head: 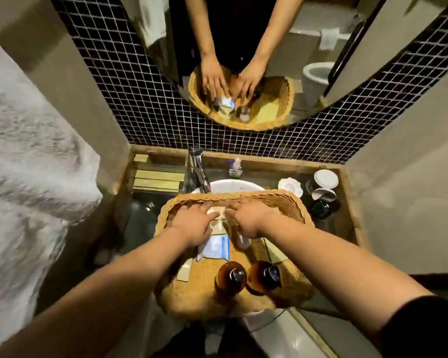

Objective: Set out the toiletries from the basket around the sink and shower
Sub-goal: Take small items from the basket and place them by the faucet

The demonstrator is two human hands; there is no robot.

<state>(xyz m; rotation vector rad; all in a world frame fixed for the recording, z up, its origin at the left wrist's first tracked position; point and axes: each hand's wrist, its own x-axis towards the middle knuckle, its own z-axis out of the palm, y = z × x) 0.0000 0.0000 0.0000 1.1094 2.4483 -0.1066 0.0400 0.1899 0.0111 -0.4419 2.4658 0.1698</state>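
A wicker basket (292, 205) rests across the white sink (233, 186). Both hands reach into its far half. My left hand (194, 224) lies palm down with its fingertips on a beige paper packet (217, 211). From the other side my right hand (248, 218) touches the same packet with bent fingers. Closer to me in the basket lie a clear bag with blue edges (214, 248), another beige packet (184, 273) and two upright amber bottles (230, 277) (265, 275) with dark caps. A small clear bottle (243, 241) lies under my right wrist.
Flat beige boxes (157, 179) are stacked on the counter's left. A chrome tap (198, 166) and a small pump bottle (235, 167) stand behind the sink. White lids and dark cups (323, 192) sit at the right. A mirror on black mosaic tiles hangs above; a white towel (23, 177) is left.
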